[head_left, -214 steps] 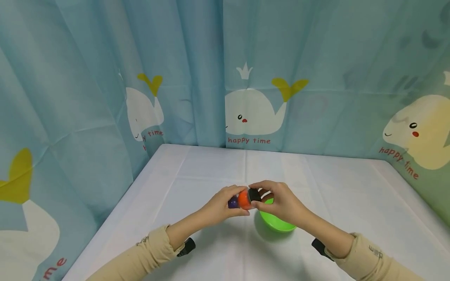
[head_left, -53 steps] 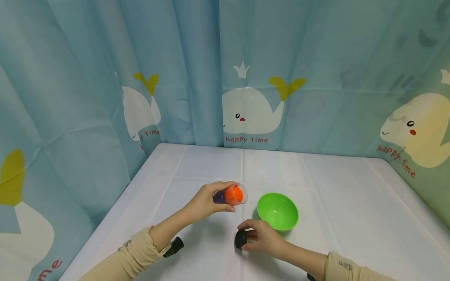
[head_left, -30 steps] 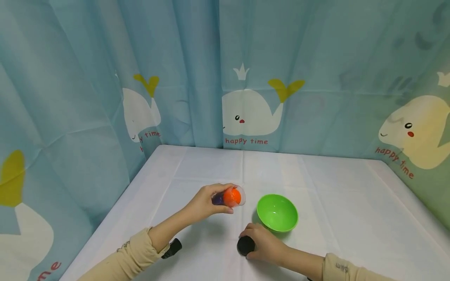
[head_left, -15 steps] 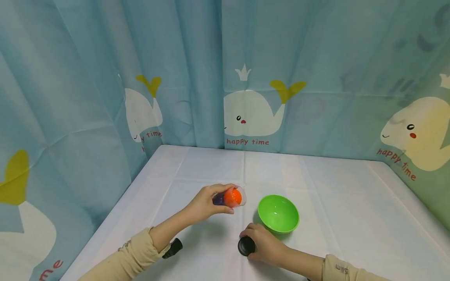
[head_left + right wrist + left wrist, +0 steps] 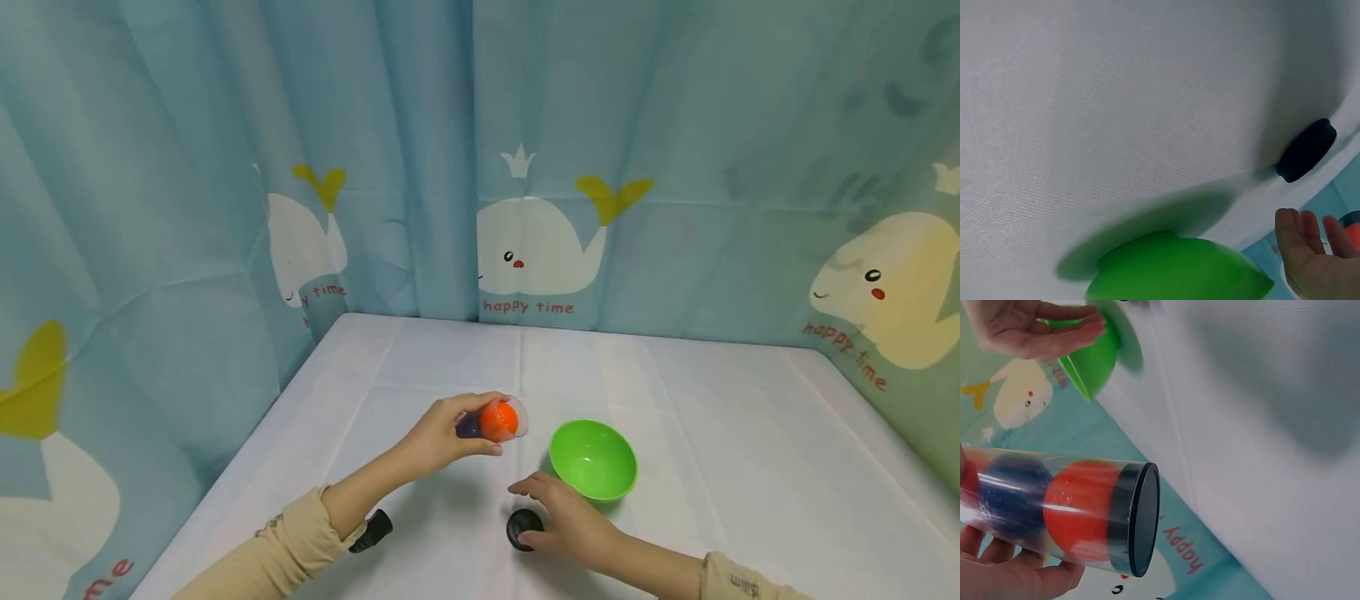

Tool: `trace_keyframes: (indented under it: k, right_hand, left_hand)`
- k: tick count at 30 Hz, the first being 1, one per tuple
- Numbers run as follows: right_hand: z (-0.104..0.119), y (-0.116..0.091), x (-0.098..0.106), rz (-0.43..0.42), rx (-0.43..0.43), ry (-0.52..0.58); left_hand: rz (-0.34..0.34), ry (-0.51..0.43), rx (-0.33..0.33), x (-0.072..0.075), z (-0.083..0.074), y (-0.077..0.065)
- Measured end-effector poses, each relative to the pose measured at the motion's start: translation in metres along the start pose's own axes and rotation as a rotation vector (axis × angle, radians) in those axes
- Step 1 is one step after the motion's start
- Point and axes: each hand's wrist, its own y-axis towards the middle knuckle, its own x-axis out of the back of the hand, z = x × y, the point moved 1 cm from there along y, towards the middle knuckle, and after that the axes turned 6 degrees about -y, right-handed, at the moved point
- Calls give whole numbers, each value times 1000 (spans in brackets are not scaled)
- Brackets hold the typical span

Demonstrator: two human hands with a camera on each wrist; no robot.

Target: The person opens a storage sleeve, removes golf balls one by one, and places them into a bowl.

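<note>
My left hand [image 5: 435, 437] grips a clear plastic tube [image 5: 1047, 547] in the air, tilted on its side. Inside it are an orange ball [image 5: 498, 421] near the uncapped mouth, a dark blue ball [image 5: 1015, 497], and another orange ball [image 5: 1082, 509] by the black end [image 5: 1146, 519]. A round black cap [image 5: 522, 522] lies on the white table. Just over that cap hovers my right hand [image 5: 573, 521], fingers extended and apart from it; the right wrist view shows a gap between the fingers and the cap. The near tube end is partly hidden by the left hand.
A green bowl [image 5: 592, 458] stands right behind my right hand, close to its knuckles. A white cloth covers the table [image 5: 720, 433]. Blue curtains [image 5: 405, 167] with whale prints hang along the back and sides.
The cap came off the tube and was carried down to the table by the right hand. In the last half second the right fingers opened and lifted off it. The left hand kept its hold.
</note>
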Motion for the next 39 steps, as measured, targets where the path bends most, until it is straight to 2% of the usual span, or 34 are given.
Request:
trace_keyframes:
  k: [5, 9, 15, 22, 31, 35, 39]
  right_hand:
    - [5, 1, 9, -24, -40, 270]
    - [7, 3, 14, -24, -118, 455]
    - [10, 4, 26, -21, -206, 582]
    - [14, 4, 32, 7, -356, 835]
    - [6, 5, 40, 197, -425, 1057]
    - [5, 8, 44, 196, -445, 1138]
    - [6, 10, 45, 165, -492, 1202]
  left_hand:
    - [7, -1, -27, 1, -3, 0]
    - [8, -2, -24, 1, -5, 1]
    - [27, 11, -41, 1, -8, 4]
    - [25, 52, -65, 3, -9, 2]
    - [17, 117, -103, 4, -9, -3]
    - [14, 179, -124, 4, -9, -3]
    - [5, 231, -117, 2, -9, -3]
